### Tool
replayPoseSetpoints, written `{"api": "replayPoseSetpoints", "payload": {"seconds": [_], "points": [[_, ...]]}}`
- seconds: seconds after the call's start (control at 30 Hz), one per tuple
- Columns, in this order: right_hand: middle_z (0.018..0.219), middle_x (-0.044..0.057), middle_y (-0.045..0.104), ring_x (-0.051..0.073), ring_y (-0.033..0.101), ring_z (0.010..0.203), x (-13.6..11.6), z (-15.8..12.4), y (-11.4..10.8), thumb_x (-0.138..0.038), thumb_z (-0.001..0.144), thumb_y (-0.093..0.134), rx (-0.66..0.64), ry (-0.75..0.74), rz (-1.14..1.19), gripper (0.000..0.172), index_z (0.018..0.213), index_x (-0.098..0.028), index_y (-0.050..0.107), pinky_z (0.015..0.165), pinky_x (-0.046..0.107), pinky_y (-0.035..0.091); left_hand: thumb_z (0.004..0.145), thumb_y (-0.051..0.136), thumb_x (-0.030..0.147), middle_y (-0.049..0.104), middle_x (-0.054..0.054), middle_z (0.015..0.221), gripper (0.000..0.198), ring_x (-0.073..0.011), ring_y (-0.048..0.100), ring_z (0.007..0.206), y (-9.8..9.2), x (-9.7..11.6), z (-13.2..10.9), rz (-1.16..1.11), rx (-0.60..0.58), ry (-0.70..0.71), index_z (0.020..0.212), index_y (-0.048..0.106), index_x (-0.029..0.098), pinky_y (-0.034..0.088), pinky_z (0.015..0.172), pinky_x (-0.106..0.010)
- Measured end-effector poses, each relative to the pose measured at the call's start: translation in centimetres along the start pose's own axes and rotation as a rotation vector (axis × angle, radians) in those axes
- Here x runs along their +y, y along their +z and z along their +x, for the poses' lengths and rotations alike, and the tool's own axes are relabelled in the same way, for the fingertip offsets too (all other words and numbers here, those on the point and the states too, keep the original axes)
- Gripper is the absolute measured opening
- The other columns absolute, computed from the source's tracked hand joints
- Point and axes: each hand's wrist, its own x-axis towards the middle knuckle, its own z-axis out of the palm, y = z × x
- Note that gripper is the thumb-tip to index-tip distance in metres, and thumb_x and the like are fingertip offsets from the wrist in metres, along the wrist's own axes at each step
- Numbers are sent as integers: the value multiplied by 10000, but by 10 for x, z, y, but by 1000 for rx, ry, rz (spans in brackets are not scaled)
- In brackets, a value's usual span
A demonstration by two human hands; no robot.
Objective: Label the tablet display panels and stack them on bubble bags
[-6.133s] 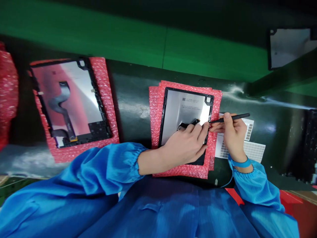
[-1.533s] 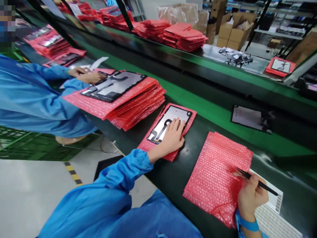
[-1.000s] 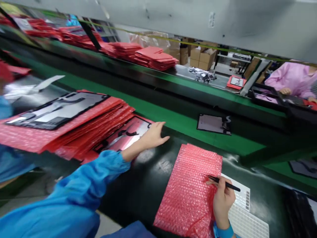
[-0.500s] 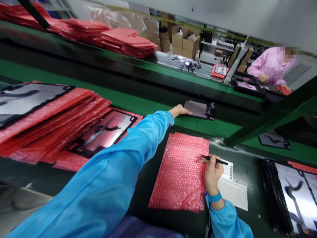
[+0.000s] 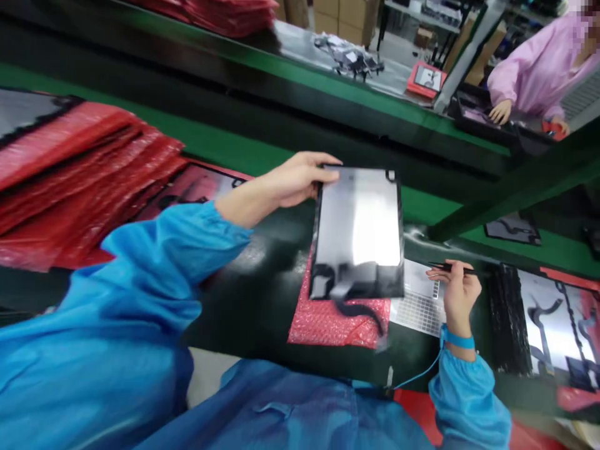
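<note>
Display panel (image 5: 359, 225): frame centre, gripped at its top corner by left hand (image 5: 295, 181), carried above red bubble sheet (image 5: 328, 322), not yet laid down; right hand (image 5: 457, 294) pinches tweezers (image 5: 452, 269).

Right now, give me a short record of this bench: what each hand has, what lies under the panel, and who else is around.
left hand: left hand grips the top left corner of the tablet panel, held above the bench
right hand: right hand holds black tweezers
under panel: red bubble wrap sheet on the dark bench; white label sheet beside it
left side: stack of red bubble wrap
nearby: a person in a pink sleeve across the line
</note>
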Motion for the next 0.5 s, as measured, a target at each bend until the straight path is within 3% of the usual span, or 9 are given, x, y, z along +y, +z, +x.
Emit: {"api": "replayPoseSetpoints", "payload": {"seconds": [0.1,0.2,0.27,0.4,0.47,0.5], "points": [[673,75,781,226,751,514,6,13,-25,-692,915,745,-110,61,-117,520,939,-176,687,505,316,615,755,879,348,660,-21,736,538,-151,613,622,14,-33,-30,85,-264,-165,1226,709,150,472,574,-253],[660,74,777,232,759,526,11,21,-40,-719,893,754,-161,94,-204,532,917,-191,695,476,301,603,807,791,509,616,-9,673,591,-167,568,595,22,-59,-37,370,-368,-135,1264,711,142,400,559,-267],[649,62,772,228,760,525,13,23,-46,-722,892,753,-155,103,-240,523,901,-202,695,460,287,594,870,687,579,631,-28,695,636,-201,592,630,22,-65,-36,677,-353,-58,1326,698,136,400,585,-290],[636,47,765,215,756,511,18,24,-53,-713,896,752,-132,132,-243,510,895,-207,691,450,270,598,946,594,635,702,-70,766,724,-300,695,759,26,-50,-44,1261,-159,78,1466,608,130,487,708,-361],[638,45,766,208,759,514,20,23,-54,-704,908,745,-142,148,-231,505,904,-202,689,454,260,602,998,557,592,736,-68,809,639,-302,722,800,44,-41,-53,1302,-161,196,1453,609,147,523,753,-379],[640,43,767,205,762,518,20,23,-54,-698,914,743,-150,155,-227,501,909,-200,688,459,254,604,1032,526,555,759,-71,866,562,-292,735,845,58,-39,-58,1259,-234,287,1414,632,156,540,786,-380]]}}
